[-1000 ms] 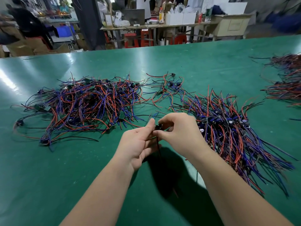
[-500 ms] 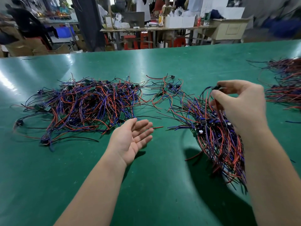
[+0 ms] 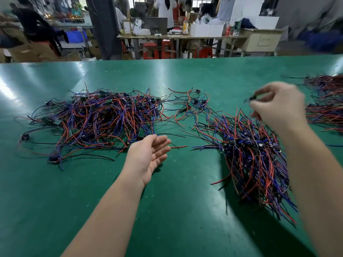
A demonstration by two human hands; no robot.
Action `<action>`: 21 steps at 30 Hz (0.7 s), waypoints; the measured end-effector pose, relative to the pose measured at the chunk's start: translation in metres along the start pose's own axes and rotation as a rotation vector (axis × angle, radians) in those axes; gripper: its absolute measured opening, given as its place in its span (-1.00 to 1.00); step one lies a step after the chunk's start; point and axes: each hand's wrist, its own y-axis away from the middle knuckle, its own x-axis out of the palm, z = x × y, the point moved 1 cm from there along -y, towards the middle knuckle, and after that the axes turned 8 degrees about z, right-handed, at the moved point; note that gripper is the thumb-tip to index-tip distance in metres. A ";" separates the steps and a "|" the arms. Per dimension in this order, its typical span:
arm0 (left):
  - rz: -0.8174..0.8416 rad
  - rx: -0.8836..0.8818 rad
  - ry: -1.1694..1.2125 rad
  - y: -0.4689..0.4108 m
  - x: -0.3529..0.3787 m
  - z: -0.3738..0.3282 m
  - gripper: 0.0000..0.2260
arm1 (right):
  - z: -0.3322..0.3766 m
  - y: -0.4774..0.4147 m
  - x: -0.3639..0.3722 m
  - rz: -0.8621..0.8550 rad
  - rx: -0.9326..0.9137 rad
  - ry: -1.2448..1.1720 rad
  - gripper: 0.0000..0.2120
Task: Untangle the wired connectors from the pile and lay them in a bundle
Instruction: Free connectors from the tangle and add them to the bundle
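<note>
Pinched a blurred connector [image 3: 252, 97] in the fingers [image 3: 269, 89] of the right hand [image 3: 280, 108] above the bundle [image 3: 256, 158] at lower right, left hand [image 3: 148, 156] open, palm up, beside the tangled pile [image 3: 100, 123] at centre left, more wires [image 3: 326, 110] at the right edge of the worktop [image 3: 185, 210].

The tangled pile [image 3: 104, 121] of red, blue and black wired connectors sprawls at left. The bundle [image 3: 250, 158] lies to its right, wires roughly parallel. One blurred connector [image 3: 252, 97] is pinched by the right hand [image 3: 278, 108] above the bundle.

Blur smears the right hand [image 3: 280, 108], which seems to pinch a small connector [image 3: 252, 97].
</note>
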 end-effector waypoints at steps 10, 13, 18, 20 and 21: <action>-0.359 0.408 -1.035 -0.011 -0.023 0.000 -0.79 | -0.017 0.024 0.014 0.338 0.223 0.505 -0.78; -0.420 0.322 -1.359 -0.012 -0.032 0.003 -0.64 | -0.014 0.024 0.019 0.349 0.228 0.529 -0.81; -0.423 0.182 -1.618 -0.019 -0.039 0.010 -0.75 | 0.005 0.025 0.027 0.163 0.067 0.415 -0.82; -0.474 0.219 -1.643 -0.021 -0.038 0.007 -0.84 | 0.019 0.026 0.034 0.098 -0.015 0.329 -0.79; -0.482 0.229 -1.645 -0.021 -0.038 0.006 -0.86 | 0.027 0.028 0.038 0.079 -0.059 0.289 -0.80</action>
